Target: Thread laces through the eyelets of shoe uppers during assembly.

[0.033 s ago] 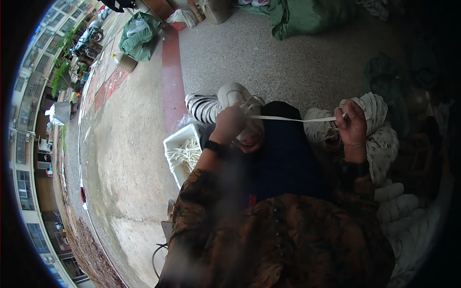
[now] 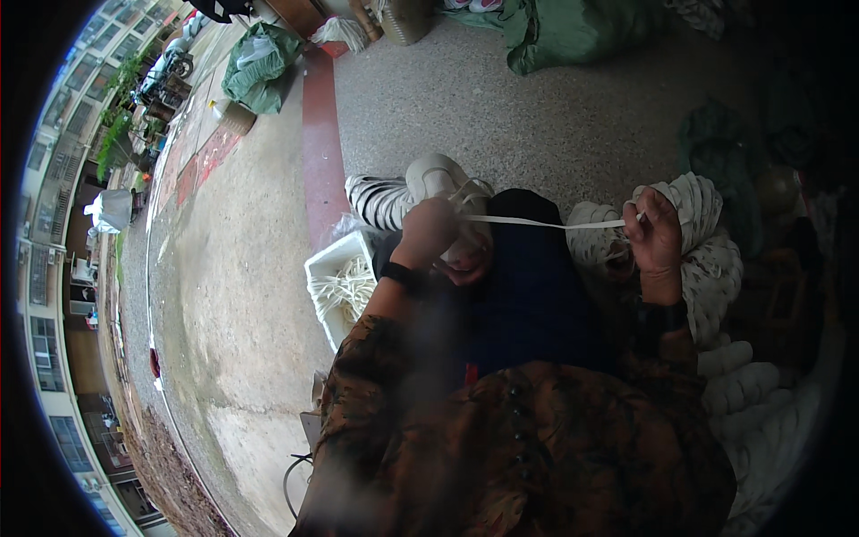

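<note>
Zero visible chg vs prev frame, so no progress: R hand [image 2: 658,234] pinched flat white fabric lace [image 2: 537,222], L hand [image 2: 429,230] curled at off-white round-toed shoe [image 2: 433,174], its grip unclear

Speckled grey floor [image 2: 420,107]; large green sack [image 2: 573,40] resting on it

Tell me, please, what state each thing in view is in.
White lace: drawn out between the hands, sagging slightly.
Left hand: closed at one end of the lace.
Right hand: fingers pinching the other end.
Pale shoe: partly hidden by the left hand.
White box: open, with loose laces inside.
Large green bag: bulging, slumped on the floor.
</note>
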Action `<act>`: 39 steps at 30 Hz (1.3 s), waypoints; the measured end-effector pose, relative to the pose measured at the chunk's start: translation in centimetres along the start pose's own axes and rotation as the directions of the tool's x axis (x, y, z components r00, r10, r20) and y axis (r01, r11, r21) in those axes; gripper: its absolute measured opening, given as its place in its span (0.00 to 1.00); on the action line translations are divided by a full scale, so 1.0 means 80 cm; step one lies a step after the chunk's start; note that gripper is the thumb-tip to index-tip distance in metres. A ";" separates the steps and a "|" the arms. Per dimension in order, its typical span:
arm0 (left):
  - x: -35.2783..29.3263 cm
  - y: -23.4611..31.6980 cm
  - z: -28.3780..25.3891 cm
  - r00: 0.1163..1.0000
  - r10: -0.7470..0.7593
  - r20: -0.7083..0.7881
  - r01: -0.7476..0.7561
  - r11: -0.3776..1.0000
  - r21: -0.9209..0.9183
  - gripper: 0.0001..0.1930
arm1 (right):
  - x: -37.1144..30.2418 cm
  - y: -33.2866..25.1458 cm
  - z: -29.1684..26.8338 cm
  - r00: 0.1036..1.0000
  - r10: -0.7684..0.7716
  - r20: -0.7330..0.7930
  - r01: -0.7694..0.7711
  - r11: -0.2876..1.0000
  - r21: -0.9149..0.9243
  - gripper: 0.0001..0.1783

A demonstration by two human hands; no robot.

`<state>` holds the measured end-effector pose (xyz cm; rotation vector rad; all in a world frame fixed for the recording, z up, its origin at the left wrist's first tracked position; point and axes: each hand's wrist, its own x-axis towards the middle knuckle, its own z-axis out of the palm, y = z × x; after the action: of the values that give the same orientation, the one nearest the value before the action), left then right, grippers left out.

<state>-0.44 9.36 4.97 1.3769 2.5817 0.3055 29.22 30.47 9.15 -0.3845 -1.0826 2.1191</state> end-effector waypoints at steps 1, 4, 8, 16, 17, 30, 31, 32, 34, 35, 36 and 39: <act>0.000 -0.003 0.003 1.000 0.022 -0.011 -0.022 1.000 -0.004 0.13 | -0.001 0.003 -0.001 1.000 -0.001 0.001 0.001 1.000 0.000 0.08; 0.003 -0.039 0.016 0.967 0.253 0.022 -0.252 0.950 0.184 0.12 | 0.000 0.006 0.005 0.999 0.043 0.030 -0.045 0.997 0.056 0.08; -0.004 -0.035 0.003 0.931 0.346 0.113 -0.364 0.890 0.274 0.13 | -0.001 0.004 0.005 0.999 0.046 0.022 -0.047 0.998 0.050 0.07; -0.017 -0.005 0.001 0.996 -0.036 0.083 0.031 0.997 0.070 0.18 | -0.003 0.019 0.005 0.996 0.092 -0.021 -0.091 0.994 0.061 0.05; -0.014 -0.009 0.007 0.996 -0.037 0.082 0.031 0.997 0.069 0.18 | -0.002 0.023 0.002 0.994 0.097 -0.043 -0.094 0.994 0.061 0.05; -0.107 -0.168 -0.025 0.951 -0.288 -0.114 -0.012 0.332 -0.943 0.11 | 0.013 0.034 -0.196 0.915 -0.301 -0.268 -0.062 0.553 -0.831 0.09; -0.137 -0.210 -0.043 0.843 -0.513 0.162 0.068 -0.197 -0.978 0.12 | -0.006 0.024 -0.259 0.881 -0.412 -0.230 -0.118 0.280 -0.953 0.06; -0.174 -0.243 -0.057 0.741 -0.661 0.115 -0.033 -0.207 -0.978 0.17 | -0.026 0.015 -0.305 0.891 -0.443 -0.103 -0.140 -0.052 -0.989 0.07; -0.254 -0.348 -0.050 0.258 -0.959 0.121 -0.004 -0.126 -0.992 0.17 | -0.065 -0.016 -0.419 0.894 -0.443 0.062 -0.139 -0.408 -0.902 0.08; -0.281 -0.383 -0.003 0.105 -0.987 0.118 0.113 -0.106 -0.988 0.16 | -0.086 -0.062 -0.478 0.933 -0.361 -0.014 -0.151 -0.353 -0.923 0.10; -0.282 -0.412 0.066 0.113 -0.988 0.108 0.155 -0.090 -0.984 0.15 | -0.089 -0.126 -0.509 0.948 -0.303 -0.097 -0.195 -0.312 -0.930 0.12; -0.430 -0.439 -0.015 0.144 -0.908 -0.393 0.695 0.376 -0.613 0.13 | 0.018 0.103 -0.318 0.752 0.308 -0.583 -0.654 0.459 -0.601 0.09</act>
<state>-9.78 -38.56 -0.79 -0.6093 3.1523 1.0984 38.25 43.11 -12.67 -1.6883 -1.7605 1.7193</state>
